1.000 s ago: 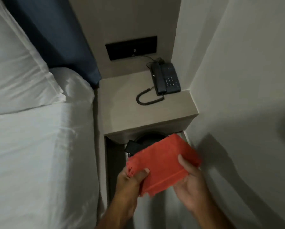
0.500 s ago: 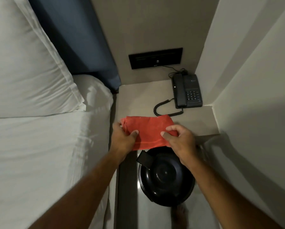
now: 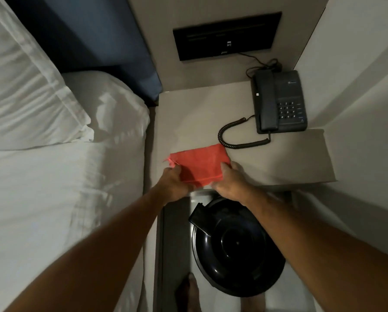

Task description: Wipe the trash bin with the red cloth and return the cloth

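Observation:
The folded red cloth [image 3: 199,164] lies on the front part of the beige nightstand [image 3: 289,163]. My left hand [image 3: 173,184] pinches its near left edge, and my right hand [image 3: 230,181] pinches its near right edge. The black round trash bin [image 3: 238,251], lid closed, stands on the floor below the nightstand's front edge, under my right forearm.
A dark telephone [image 3: 278,102] with a coiled cord sits at the nightstand's back right. A black wall panel [image 3: 226,34] is above it. The white bed [image 3: 53,188] with pillows runs along the left. A wall closes the right side. A bare foot [image 3: 188,293] stands beside the bin.
Both hands have carried the red cloth up from over the bin and forward onto the nightstand top, where it now lies flatter and farther in.

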Motion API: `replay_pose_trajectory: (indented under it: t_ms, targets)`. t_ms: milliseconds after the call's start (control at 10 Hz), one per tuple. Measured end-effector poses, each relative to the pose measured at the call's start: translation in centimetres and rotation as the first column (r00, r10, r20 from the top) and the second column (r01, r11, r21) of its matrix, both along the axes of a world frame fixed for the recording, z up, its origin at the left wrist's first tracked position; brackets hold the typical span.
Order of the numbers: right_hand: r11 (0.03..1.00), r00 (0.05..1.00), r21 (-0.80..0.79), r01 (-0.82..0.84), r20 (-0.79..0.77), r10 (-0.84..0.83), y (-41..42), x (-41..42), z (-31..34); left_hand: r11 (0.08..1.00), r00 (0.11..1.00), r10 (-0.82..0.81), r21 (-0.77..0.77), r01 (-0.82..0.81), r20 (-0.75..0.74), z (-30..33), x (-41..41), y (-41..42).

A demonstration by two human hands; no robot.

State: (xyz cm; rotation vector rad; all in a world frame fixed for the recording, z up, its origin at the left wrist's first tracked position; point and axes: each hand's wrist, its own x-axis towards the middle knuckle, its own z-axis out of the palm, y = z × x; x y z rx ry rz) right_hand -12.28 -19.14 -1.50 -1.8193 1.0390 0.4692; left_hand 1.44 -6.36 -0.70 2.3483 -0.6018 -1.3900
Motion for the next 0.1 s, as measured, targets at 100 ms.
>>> replay_pose_trajectory:
  t_ms: [100]
  targets:
    - [0.918, 0.992, -0.375, -0.126, -0.06, 0.112, 0.2, 0.13, 2.84, 0.971, 0.866, -0.222, 0.184, 0.154, 0.448, 3.12, 0.84, -0.38]
